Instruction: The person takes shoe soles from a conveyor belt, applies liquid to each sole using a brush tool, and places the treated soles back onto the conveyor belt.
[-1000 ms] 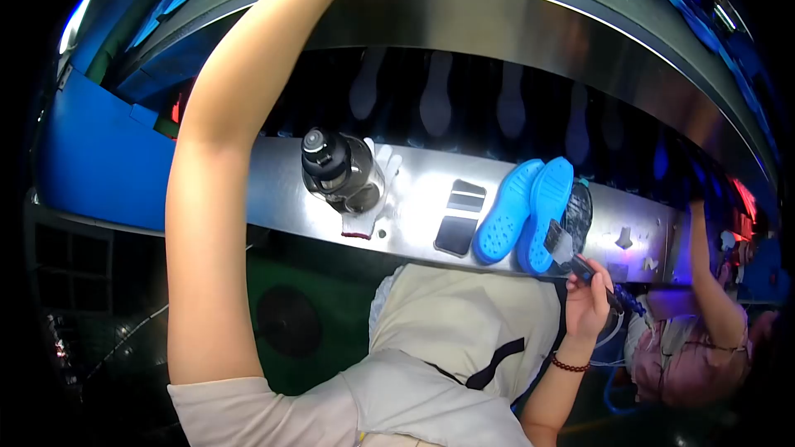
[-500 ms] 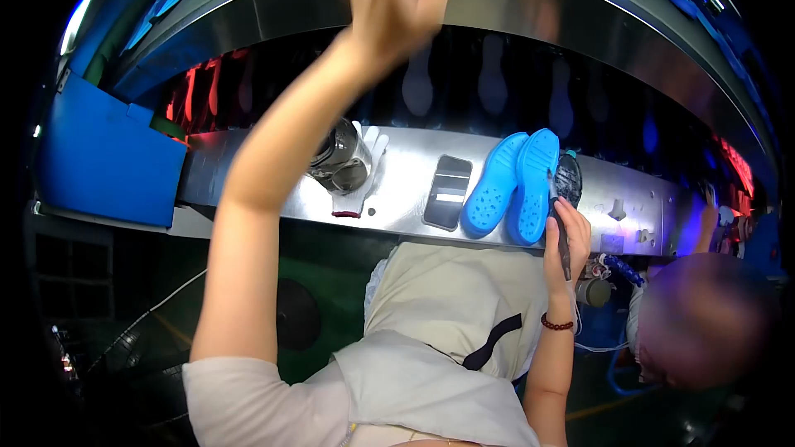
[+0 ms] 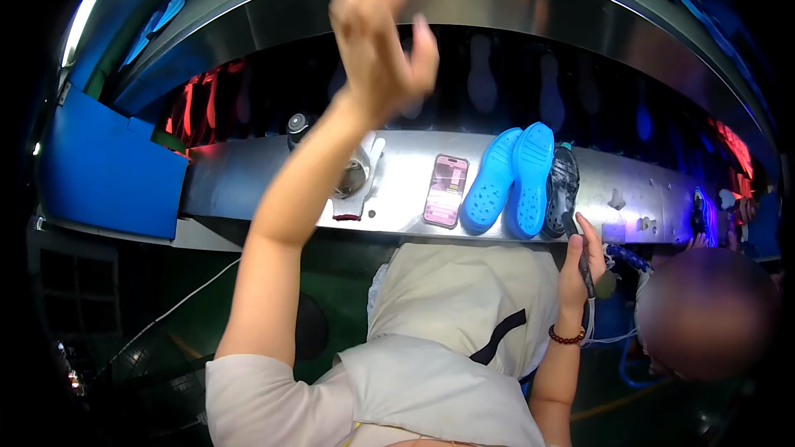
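Head view: two blue clogs [image 3: 532, 178] lie side by side on the metal bench [image 3: 397, 170], right of centre, with one black shoe [image 3: 562, 182] just beside. The right hand [image 3: 577, 275] grips one dark-handled tool [image 3: 585, 269]; the left [image 3: 377, 45], upper middle, is blurred but open. One phone [image 3: 447, 190] lies left of the clogs; the left forearm [image 3: 308, 174] partly hides one bottle [image 3: 298, 122].

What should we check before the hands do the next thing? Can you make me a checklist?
1. Right hand holding the black tool: ok.
2. Blue shoes together on the metal ledge: ok.
3. Left hand down by the blue shoes: not ok, it's raised away from them.
4. Phone away from the blue shoes: not ok, it's lying near them.
5. Black tool cool enough to touch: cannot tell.
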### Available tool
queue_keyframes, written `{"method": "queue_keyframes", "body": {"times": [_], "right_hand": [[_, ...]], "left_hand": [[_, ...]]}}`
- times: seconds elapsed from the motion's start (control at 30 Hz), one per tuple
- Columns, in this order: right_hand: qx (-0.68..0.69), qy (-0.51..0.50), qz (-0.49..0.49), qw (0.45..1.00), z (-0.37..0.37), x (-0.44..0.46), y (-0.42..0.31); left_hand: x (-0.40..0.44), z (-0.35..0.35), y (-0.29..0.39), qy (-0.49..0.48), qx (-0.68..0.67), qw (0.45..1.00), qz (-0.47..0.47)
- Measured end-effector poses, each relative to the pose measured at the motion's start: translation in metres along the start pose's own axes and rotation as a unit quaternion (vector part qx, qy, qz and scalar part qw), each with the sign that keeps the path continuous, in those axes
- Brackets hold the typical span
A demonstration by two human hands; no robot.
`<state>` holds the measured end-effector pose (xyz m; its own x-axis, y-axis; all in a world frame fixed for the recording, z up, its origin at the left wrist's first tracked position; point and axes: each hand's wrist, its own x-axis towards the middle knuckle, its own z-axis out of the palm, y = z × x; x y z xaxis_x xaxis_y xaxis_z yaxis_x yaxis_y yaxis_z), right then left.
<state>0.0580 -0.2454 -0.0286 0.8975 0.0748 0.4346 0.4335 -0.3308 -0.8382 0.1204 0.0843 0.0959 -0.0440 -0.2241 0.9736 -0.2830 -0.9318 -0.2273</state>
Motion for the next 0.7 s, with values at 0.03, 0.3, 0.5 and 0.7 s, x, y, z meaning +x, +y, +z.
{"method": "queue_keyframes", "body": {"times": [0.03, 0.3, 0.5, 0.7], "right_hand": [[-0.004, -0.001, 0.000, 1.000, 0.000, 0.000, -0.003], [0.233, -0.003, 0.155, 0.960, 0.005, 0.011, -0.004], [0.402, -0.022, 0.188, 0.896, -0.012, 0.010, 0.007], [0.466, -0.010, 0.182, 0.866, -0.020, 0.006, 0.007]], "left_hand": [[0.025, 0.009, -0.015, 0.029, 0.093, 0.995, -0.008], [0.083, 0.007, -0.046, -0.321, -0.031, 0.922, -0.215], [0.043, -0.070, 0.010, 0.055, -0.528, 0.513, -0.674], [-0.090, -0.117, 0.064, -0.004, -0.793, 0.130, -0.595]]}}
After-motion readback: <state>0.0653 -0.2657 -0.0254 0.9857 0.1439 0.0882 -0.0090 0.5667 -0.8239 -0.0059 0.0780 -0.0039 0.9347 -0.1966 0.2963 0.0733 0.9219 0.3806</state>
